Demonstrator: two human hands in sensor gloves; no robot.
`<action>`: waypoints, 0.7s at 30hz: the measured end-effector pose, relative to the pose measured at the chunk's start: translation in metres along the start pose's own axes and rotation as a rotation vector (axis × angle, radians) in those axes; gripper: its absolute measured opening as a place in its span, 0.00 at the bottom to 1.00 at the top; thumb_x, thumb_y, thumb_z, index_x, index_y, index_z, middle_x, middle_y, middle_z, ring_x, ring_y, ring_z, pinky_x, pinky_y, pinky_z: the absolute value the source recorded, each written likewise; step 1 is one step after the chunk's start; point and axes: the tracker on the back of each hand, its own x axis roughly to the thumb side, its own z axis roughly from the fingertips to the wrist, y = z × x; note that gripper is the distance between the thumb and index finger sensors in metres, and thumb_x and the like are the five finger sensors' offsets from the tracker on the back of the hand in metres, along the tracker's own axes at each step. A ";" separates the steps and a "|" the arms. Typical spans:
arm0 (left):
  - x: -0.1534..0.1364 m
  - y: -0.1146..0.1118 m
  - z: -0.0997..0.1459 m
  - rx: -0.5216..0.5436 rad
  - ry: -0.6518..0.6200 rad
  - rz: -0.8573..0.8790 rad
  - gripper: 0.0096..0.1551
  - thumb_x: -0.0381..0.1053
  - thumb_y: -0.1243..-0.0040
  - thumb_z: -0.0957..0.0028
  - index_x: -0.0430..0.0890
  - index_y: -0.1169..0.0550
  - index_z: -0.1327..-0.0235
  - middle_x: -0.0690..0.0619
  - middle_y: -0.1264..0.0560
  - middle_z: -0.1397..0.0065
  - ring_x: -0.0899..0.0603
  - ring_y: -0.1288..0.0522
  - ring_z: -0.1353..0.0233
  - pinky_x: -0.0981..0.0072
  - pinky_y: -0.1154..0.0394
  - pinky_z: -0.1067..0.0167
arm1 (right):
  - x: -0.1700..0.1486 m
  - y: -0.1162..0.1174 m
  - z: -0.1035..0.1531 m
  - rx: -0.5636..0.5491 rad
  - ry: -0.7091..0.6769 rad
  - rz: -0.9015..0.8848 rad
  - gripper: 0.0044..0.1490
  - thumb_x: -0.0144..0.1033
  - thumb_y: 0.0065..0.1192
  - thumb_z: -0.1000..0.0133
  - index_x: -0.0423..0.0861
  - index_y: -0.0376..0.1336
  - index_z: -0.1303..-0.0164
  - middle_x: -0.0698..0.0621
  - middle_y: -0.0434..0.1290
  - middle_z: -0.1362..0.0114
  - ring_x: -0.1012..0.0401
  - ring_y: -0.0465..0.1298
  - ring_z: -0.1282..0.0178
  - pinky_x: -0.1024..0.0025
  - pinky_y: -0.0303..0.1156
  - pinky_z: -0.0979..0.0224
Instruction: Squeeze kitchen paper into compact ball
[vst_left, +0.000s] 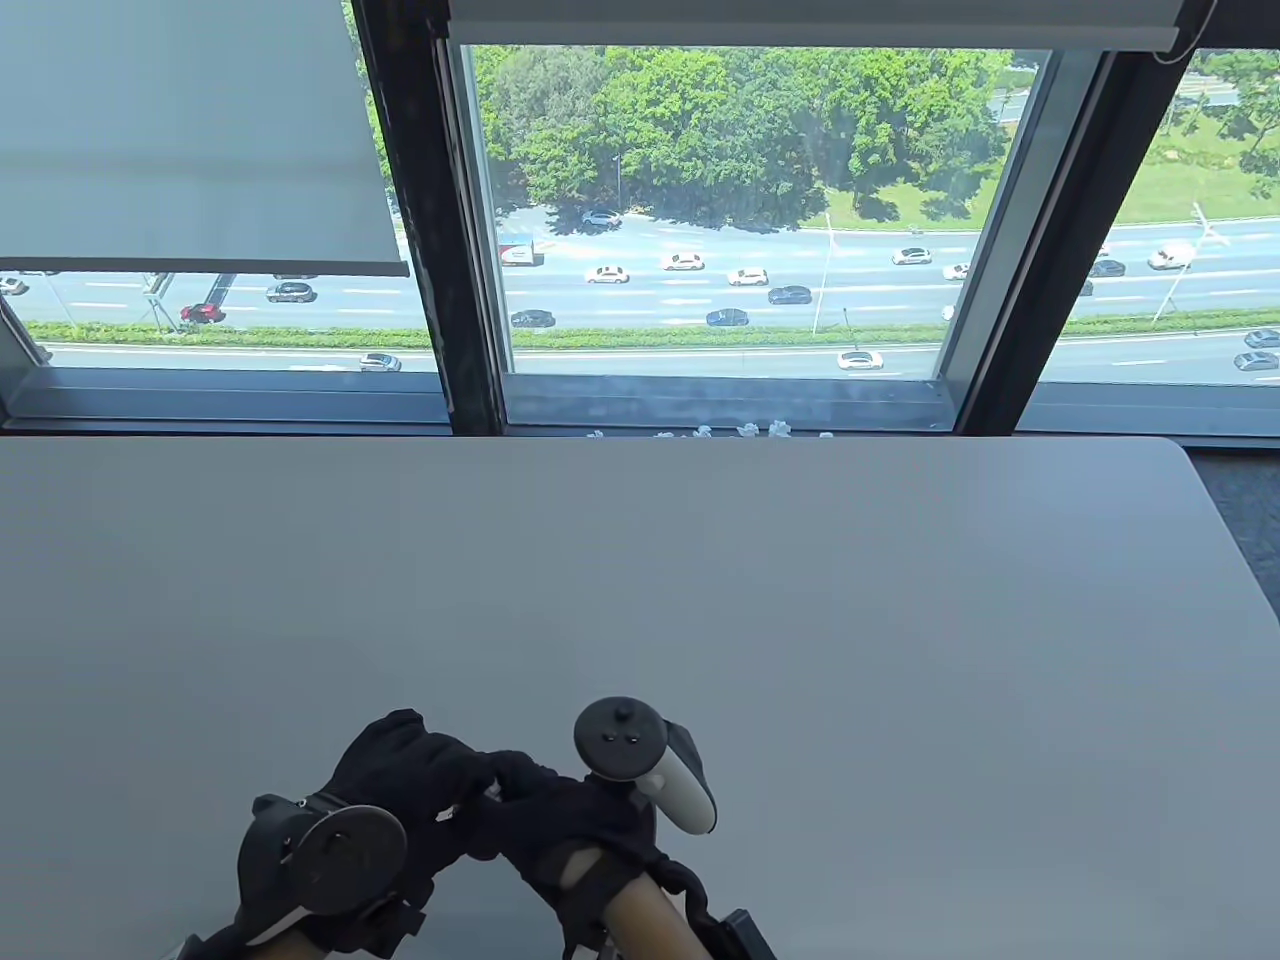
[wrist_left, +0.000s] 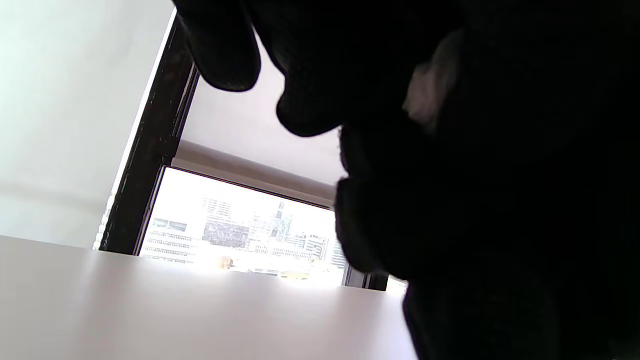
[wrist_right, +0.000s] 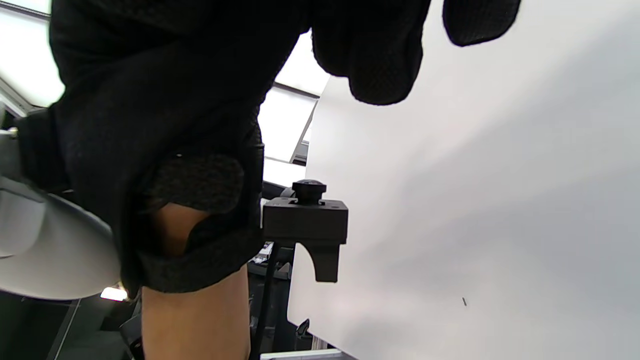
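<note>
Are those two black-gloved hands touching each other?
Touching. The table view shows the left hand and right hand pressed together, fingers overlapping around a sliver of white paper.

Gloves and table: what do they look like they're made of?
The gloves look like black knitted fabric, matte, with a visible mesh weave in the right wrist view. The table has a smooth, pale grey top with a soft sheen, probably laminate or painted board.

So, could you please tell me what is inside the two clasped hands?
Only small white slivers of kitchen paper show between the left hand and right hand; the rest is covered by gloves.
</note>
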 end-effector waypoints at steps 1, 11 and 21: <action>-0.002 -0.001 0.000 -0.026 -0.006 0.017 0.37 0.73 0.19 0.67 0.71 0.25 0.45 0.72 0.20 0.40 0.63 0.19 0.40 0.49 0.29 0.15 | -0.001 -0.003 -0.001 -0.004 0.003 -0.008 0.35 0.60 0.39 0.34 0.52 0.48 0.21 0.53 0.60 0.21 0.57 0.73 0.25 0.44 0.59 0.18; -0.001 0.000 0.002 0.022 0.008 0.117 0.37 0.69 0.18 0.61 0.68 0.26 0.39 0.70 0.22 0.34 0.61 0.20 0.36 0.48 0.31 0.15 | -0.007 -0.008 0.000 0.073 -0.046 -0.175 0.39 0.64 0.40 0.35 0.51 0.52 0.19 0.49 0.60 0.19 0.52 0.71 0.23 0.41 0.57 0.18; 0.005 -0.009 0.002 -0.019 -0.006 -0.049 0.35 0.68 0.17 0.62 0.68 0.24 0.42 0.70 0.18 0.42 0.63 0.16 0.43 0.50 0.27 0.18 | 0.005 -0.001 0.005 -0.153 0.070 0.150 0.40 0.65 0.44 0.34 0.49 0.49 0.21 0.51 0.62 0.22 0.56 0.74 0.27 0.45 0.62 0.19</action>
